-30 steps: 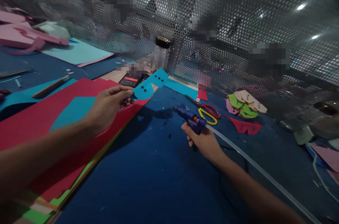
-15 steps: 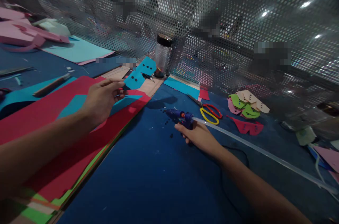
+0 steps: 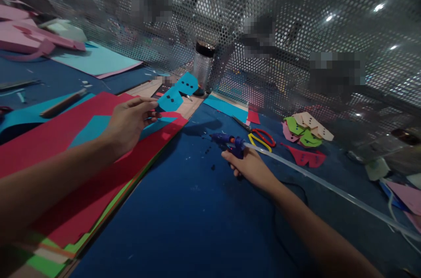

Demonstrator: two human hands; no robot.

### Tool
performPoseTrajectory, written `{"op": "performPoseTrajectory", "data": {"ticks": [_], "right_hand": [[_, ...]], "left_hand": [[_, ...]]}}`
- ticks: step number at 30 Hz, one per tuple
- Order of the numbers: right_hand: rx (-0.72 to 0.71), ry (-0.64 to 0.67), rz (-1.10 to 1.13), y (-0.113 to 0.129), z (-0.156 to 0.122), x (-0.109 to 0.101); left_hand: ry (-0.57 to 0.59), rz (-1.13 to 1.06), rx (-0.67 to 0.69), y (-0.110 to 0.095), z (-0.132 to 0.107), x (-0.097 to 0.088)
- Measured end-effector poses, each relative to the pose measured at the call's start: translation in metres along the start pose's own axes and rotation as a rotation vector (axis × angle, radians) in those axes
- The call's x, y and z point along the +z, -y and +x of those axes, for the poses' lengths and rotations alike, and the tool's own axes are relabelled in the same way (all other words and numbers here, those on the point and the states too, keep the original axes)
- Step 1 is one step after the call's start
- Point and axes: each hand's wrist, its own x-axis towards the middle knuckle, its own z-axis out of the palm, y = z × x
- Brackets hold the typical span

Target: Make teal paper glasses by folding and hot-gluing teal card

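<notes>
My left hand (image 3: 130, 122) pinches a blue foam cutout (image 3: 177, 92) with small black squares on it and holds it up above a stack of red, blue and green foam sheets (image 3: 66, 146). My right hand (image 3: 248, 166) is wrapped round the grip of a blue glue gun (image 3: 230, 143), which rests low over the blue table (image 3: 197, 208) with its nozzle pointing left. A long clear glue stick (image 3: 329, 186) trails out of the gun's back to the right.
Red and yellow scissors (image 3: 258, 137) lie just beyond the gun. Green, tan and pink cutouts (image 3: 305, 131) and a red piece (image 3: 305, 155) lie at the right. A dark-lidded jar (image 3: 203, 65) stands against the perforated metal screen (image 3: 296, 28). Pink and light blue sheets (image 3: 95, 59) lie far left.
My left hand lifted the blue cutout off the table and drew it slightly left. My right hand lowered the glue gun's nozzle toward the table.
</notes>
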Motion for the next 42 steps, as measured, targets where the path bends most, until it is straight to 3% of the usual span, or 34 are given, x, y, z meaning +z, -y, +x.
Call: {"op": "performPoseTrajectory", "data": {"ticks": [15, 42], "right_hand": [[0.052, 0.028, -0.047, 0.004, -0.012, -0.01], [0.058, 0.029, -0.099, 0.002, -0.01, -0.008]], "left_hand": [[0.043, 0.032, -0.006, 0.0, -0.002, -0.002], [0.052, 0.05, -0.009, 0.001, -0.003, 0.0]]}}
